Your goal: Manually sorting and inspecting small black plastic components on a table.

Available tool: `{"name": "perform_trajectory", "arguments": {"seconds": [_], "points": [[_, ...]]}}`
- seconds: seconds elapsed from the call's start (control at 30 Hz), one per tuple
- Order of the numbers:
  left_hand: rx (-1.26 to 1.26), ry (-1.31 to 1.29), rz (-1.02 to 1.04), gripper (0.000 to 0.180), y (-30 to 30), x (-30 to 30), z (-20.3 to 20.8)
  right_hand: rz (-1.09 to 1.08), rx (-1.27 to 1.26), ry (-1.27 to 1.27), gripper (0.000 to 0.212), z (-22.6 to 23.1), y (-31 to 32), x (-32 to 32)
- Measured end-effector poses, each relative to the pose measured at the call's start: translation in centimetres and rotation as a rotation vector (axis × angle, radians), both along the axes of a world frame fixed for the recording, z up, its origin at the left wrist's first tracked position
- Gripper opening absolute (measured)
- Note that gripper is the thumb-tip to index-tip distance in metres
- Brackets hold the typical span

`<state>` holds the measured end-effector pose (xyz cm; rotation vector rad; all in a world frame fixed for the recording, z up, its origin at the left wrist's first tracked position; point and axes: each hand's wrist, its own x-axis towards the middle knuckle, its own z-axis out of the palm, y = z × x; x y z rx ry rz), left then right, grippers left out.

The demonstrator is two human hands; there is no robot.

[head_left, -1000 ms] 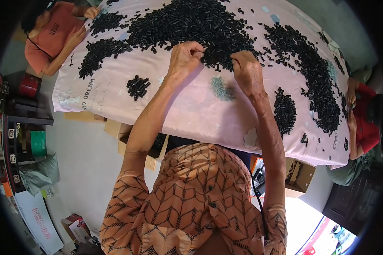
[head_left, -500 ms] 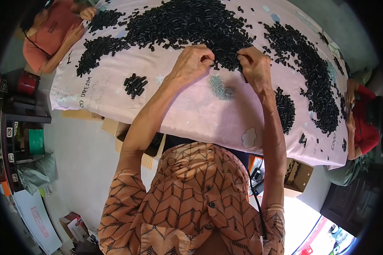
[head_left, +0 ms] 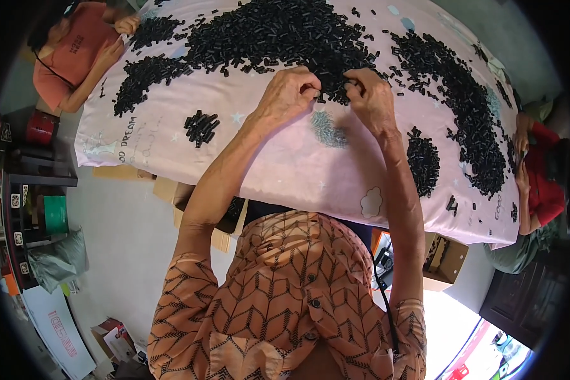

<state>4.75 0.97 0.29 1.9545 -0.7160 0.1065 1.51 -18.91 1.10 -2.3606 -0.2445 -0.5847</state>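
Observation:
A large heap of small black cylindrical pieces [head_left: 259,35] covers the far middle of a pink cloth-covered table [head_left: 278,171]. At the heap's near edge my left hand [head_left: 290,94] is closed, thumb and fingertips pressed together. My right hand [head_left: 372,101] is closed in a pinch just to its right, a small gap between them. Whatever either hand holds is too small or hidden to make out. Just below the hands lies a patch of thin grey-green bits [head_left: 329,130]. A small pile of black pieces [head_left: 201,128] sits left of my left forearm.
Right of my right forearm lies an oval pile of black pieces [head_left: 423,163], with a long curved band of pieces [head_left: 468,120] beyond it. One person in an orange shirt [head_left: 76,54] works at the left edge, another in red [head_left: 541,183] at the right. Cardboard boxes [head_left: 446,259] stand under the table.
My right hand has moved left, closer to my left hand. A black piece that showed beneath it is no longer visible there. My left hand stays in nearly the same place.

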Motion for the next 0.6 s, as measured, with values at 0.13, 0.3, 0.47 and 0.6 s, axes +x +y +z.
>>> {"name": "perform_trajectory", "arguments": {"seconds": [0.13, 0.3, 0.47, 0.6], "points": [[0.037, -0.047, 0.046, 0.009, 0.2, -0.1, 0.4, 0.057, 0.093, 0.044, 0.021, 0.7, -0.9, -0.8], [-0.192, 0.115, -0.038, 0.015, 0.0, 0.6, -0.3, 0.228, 0.625, 0.434, 0.019, 1.7, -0.5, -2.2], [-0.307, 0.305, -0.177, 0.026, -0.8, -0.6, 0.6, 0.387, 0.892, 0.415, 0.026, 0.9, -0.6, -2.0], [-0.394, 0.457, -0.271, 0.024, -0.4, -1.3, 1.2, 0.421, 0.951, 0.41, 0.034, 1.5, 0.0, -2.2]]}}
